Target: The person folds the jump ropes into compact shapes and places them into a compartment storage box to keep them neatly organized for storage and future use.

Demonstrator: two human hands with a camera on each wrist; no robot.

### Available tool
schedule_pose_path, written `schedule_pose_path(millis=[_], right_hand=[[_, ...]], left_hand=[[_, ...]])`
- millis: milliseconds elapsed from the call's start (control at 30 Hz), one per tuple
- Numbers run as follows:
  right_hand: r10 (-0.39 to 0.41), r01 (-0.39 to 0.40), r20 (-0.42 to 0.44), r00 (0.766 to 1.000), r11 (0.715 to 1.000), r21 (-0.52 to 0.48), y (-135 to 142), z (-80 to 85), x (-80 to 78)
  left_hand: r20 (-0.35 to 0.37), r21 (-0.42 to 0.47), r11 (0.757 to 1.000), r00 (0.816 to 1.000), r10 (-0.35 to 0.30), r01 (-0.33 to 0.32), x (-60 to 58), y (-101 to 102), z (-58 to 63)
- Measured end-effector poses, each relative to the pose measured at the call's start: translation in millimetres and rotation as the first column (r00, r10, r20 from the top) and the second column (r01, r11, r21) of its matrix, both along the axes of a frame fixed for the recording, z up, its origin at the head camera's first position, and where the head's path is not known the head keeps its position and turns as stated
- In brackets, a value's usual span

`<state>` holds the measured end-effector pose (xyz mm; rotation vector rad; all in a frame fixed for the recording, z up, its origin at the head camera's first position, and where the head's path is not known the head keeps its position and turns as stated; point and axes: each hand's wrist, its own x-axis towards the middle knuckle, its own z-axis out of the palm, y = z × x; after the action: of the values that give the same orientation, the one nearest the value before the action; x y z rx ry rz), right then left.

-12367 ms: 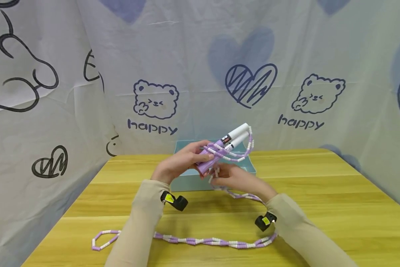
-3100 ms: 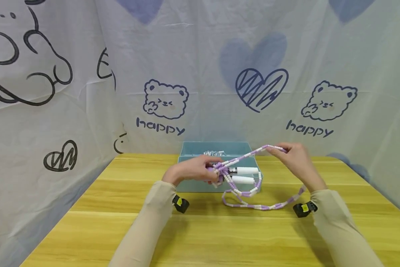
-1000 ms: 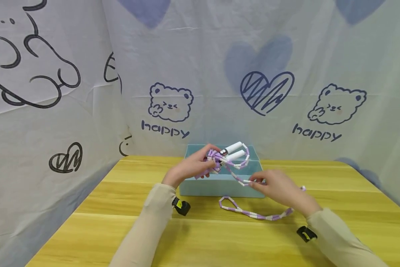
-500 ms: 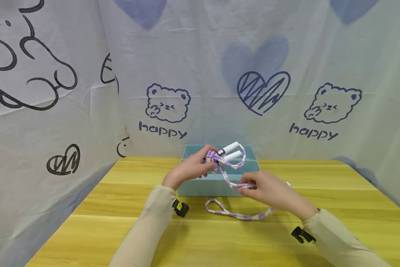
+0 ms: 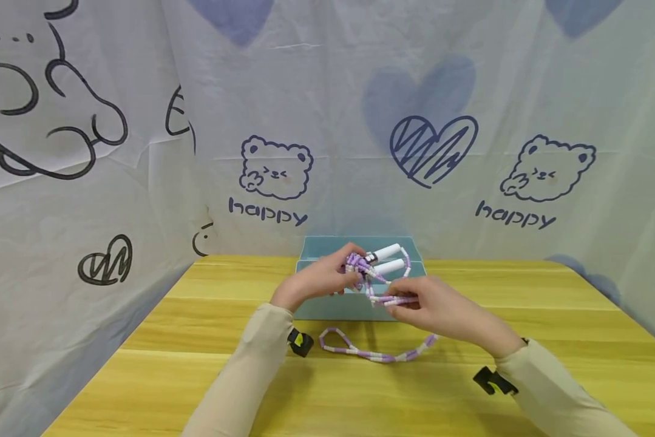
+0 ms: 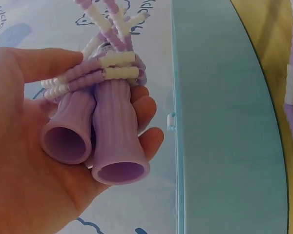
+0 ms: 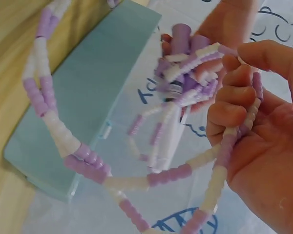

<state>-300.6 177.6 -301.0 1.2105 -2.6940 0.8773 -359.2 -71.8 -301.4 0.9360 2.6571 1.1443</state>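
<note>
My left hand grips both handles of a beaded jump rope, purple at the flared ends and white at the other. Several turns of its purple-and-white beaded cord wrap round the handles under the thumb. Close on the right, my right hand has its fingers curled round a doubled length of the cord, which runs to the wrapped bundle. From this hand the rest of the cord hangs down, ending in a loop near the tabletop in the head view.
Behind and below the hands stands a light blue box with its lid raised at the back. The wooden table runs up to a printed cloth backdrop.
More cord is wound round the handles than 12.4 s ago, and the loose tail is shorter. Since 3.1 s ago the right hand has come in from the right. The tail's loop has slid left.
</note>
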Motion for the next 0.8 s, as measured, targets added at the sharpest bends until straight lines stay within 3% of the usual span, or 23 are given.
schedule_pose_path(millis=[133, 233, 533, 700, 800], right_hand=[[0.035, -0.036, -0.009, 0.999, 0.999, -0.038, -2.4, 6.7, 2.0], [0.020, -0.023, -0.043, 0.999, 0.998, -0.061, -3.8, 11.8, 3.4], [-0.105, 0.091, -0.126, 0.986, 0.989, -0.117, -9.1, 16.2, -0.8], [-0.190, 0.169, -0.122, 0.974, 0.973, -0.159, -10.3, 14.5, -11.6], [-0.217, 0.195, -0.112, 0.970, 0.965, -0.175, -10.5, 13.2, -16.8]], left_hand=[[0.015, -0.014, 1.000, 1.000, 0.009, -0.009, 2.2, 2.9, 0.0], [0.007, -0.021, 1.000, 1.000, 0.000, 0.000, 4.0, 6.7, -0.2], [0.017, -0.026, 0.996, 0.997, -0.080, 0.080, 6.7, 12.0, -4.2], [0.078, -0.016, 0.992, 0.990, -0.122, 0.123, 5.7, 13.6, -6.3], [0.086, -0.027, 0.993, 0.990, -0.111, 0.114, 5.6, 15.2, -7.6]])
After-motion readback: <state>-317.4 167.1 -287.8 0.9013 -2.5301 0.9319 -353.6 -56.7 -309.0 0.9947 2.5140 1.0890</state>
